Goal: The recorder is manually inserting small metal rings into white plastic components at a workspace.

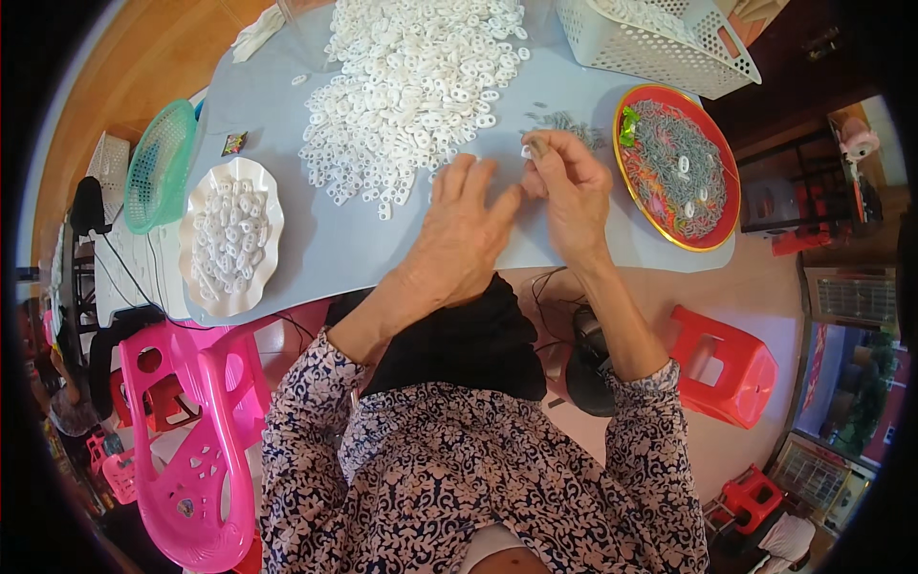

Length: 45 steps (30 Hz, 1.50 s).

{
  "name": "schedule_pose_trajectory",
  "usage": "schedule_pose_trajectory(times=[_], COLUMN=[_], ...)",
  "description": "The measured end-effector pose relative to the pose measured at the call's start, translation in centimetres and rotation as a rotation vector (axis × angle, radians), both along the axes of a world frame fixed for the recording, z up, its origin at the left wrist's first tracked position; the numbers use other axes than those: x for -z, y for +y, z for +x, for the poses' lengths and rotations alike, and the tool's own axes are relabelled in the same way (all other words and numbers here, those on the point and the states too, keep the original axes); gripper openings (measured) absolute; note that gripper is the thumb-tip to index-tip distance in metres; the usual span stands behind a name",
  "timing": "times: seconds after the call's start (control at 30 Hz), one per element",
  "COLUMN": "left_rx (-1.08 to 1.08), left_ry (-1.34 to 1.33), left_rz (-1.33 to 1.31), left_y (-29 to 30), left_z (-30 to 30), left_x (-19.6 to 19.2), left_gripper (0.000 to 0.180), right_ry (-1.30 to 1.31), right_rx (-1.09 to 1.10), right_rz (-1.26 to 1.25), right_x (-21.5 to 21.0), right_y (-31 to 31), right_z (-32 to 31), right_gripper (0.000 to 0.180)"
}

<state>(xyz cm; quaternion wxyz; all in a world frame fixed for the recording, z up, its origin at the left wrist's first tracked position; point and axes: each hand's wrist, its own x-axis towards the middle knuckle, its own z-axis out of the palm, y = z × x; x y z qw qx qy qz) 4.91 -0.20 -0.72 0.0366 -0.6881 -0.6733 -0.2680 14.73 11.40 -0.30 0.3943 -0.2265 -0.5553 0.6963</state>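
Observation:
A big heap of small white oval plastic pieces (411, 86) with two holes each lies on the grey-blue tabletop (296, 230). At the heap's near edge is my left hand (457, 230), back up, its fingers spread and slightly bent; anything under the fingertips is hidden. Just right of it, my right hand (571, 187) is closed in a pinch. A small white piece (526, 151) shows at its fingertips, most of it covered. Loose thin grey pieces (569, 127) are scattered just beyond that hand.
To the right, a red gold-rimmed plate (732, 206) holds many thin grey pieces and a few white ovals. A scalloped white dish (271, 206) of white pieces stands left, near a green basket (158, 167). A white perforated basket (660, 53) sits far right; a red stool (732, 373) stands below.

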Motion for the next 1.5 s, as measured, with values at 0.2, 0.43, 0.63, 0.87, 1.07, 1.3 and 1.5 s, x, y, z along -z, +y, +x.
schedule_pose_trajectory(times=[0.2,0.43,0.63,0.87,1.07,1.3,1.5], left_rx=[-0.39,-0.231,-0.196,-0.163,-0.253,-0.191,-0.238], left_ry=[0.163,0.142,0.154,-0.309,-0.769,-1.343,-0.651], left_rz=[0.077,0.043,0.129,0.207,0.206,0.186,0.357], left_y=[1.2,5.9,6.6,3.8,1.2,0.6,0.8], left_z=[-4.1,-4.4,-4.9,-2.5,-1.0,-1.6,-1.2], left_x=[-1.6,-2.2,-1.0,-2.6,-2.2,-0.8,-1.4], left_gripper=[0.044,0.02,0.017,0.017,0.017,0.016,0.013], right_ry=[0.008,0.007,0.003,0.06,0.155,0.198,0.133], right_rx=[0.044,0.01,-0.026,-0.001,-0.217,-0.283,-0.29], right_rz=[-0.001,-0.063,-0.009,-0.099,-0.078,-0.089,-0.123], right_x=[0.0,-0.1,0.2,-0.9,-1.0,-0.4,-0.3], right_y=[0.2,-0.1,0.2,-0.3,-0.8,-1.1,-1.1], right_z=[0.3,0.3,0.3,0.0,-1.2,-1.6,-1.4], right_gripper=[0.012,0.012,0.012,0.013,0.016,0.017,0.016])
